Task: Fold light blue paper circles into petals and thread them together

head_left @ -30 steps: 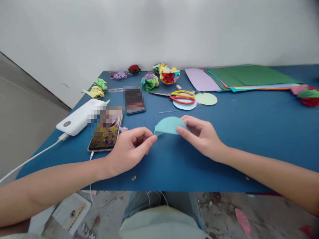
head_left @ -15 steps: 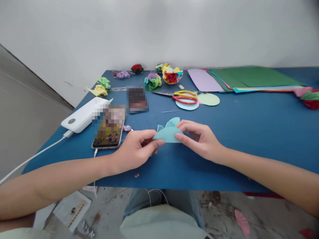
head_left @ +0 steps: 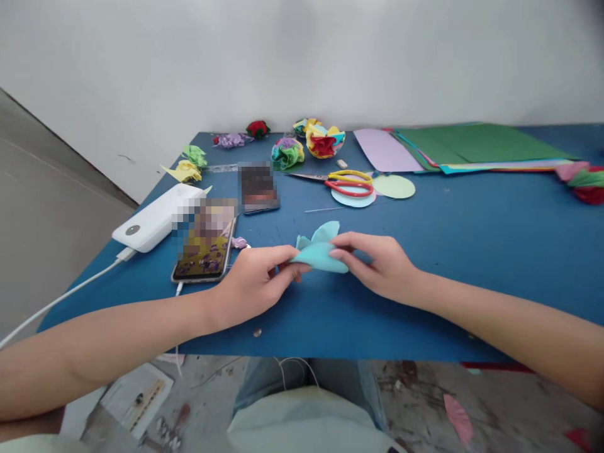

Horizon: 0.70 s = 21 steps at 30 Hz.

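Observation:
Light blue folded paper (head_left: 321, 255) is held between both hands just above the blue table (head_left: 425, 314). Its upper layers stand up like petals, and the front layer curves. My left hand (head_left: 264, 277) pinches the left corner of the paper between thumb and fingers. On the right side, the thumb and forefinger of my right hand (head_left: 377, 264) grip its edge. Beyond the paper lie scissors (head_left: 349, 182) with one yellow and one red handle, resting partly over a light blue paper circle (head_left: 353, 199). A pale green paper circle (head_left: 394, 187) lies beside them.
A phone (head_left: 205, 245) on a cable and a white power bank (head_left: 158, 217) lie at the left. A dark phone (head_left: 258, 189) is farther back. Paper flowers (head_left: 325, 141) stand near the wall. Coloured paper sheets (head_left: 495, 145) are stacked at the back right.
The front layer of the light blue paper has bent into a more curved fold, its right edge lower. My right hand's fingers have drawn closer together on it.

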### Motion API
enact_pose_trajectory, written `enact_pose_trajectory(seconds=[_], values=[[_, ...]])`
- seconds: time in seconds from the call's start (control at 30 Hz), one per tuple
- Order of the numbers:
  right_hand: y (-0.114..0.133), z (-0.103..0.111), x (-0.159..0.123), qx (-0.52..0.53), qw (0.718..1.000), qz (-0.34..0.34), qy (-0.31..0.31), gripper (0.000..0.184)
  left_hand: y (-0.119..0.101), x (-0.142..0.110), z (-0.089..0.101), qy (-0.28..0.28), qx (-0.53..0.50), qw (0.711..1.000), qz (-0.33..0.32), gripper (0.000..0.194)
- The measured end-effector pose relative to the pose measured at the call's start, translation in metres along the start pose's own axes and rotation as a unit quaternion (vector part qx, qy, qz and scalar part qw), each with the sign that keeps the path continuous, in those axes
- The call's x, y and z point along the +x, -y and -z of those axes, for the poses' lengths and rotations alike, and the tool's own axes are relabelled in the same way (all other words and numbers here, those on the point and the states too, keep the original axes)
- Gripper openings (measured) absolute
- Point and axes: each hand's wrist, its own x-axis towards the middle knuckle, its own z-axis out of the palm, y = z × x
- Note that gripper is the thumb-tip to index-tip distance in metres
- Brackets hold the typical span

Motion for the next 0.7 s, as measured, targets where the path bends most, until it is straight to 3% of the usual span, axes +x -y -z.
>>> enact_pose_trajectory(seconds=[0.1,0.17,0.33,0.4,0.47,0.57,0.7], values=[[0.001,-0.001,-0.005,-0.065,0.994,0.090,0.009,0.016,-0.001,-0.002,0.000,-0.009,0.025,0.999,-0.030,0.012],[0.003,-0.001,-0.007,-0.078,0.992,0.100,0.007,0.014,-0.002,-0.002,0.001,-0.002,0.008,1.000,-0.025,0.012],[0.007,-0.006,-0.008,-0.098,0.988,0.113,-0.032,0.009,-0.003,-0.002,0.002,0.037,-0.139,0.989,0.017,0.036],[0.009,-0.008,-0.009,-0.101,0.987,0.123,-0.036,0.009,-0.004,-0.001,0.001,0.038,-0.149,0.987,0.046,0.034],[0.012,-0.008,-0.009,-0.084,0.992,0.087,-0.042,0.009,-0.005,0.000,-0.001,0.047,-0.166,0.982,0.082,0.028],[0.017,-0.004,-0.008,0.013,0.998,-0.048,-0.032,0.011,-0.008,0.001,-0.003,0.075,-0.240,0.960,0.120,0.022],[0.018,0.001,-0.003,0.206,0.967,-0.153,0.015,0.016,-0.011,0.003,0.001,0.089,-0.277,0.947,0.137,0.022]])
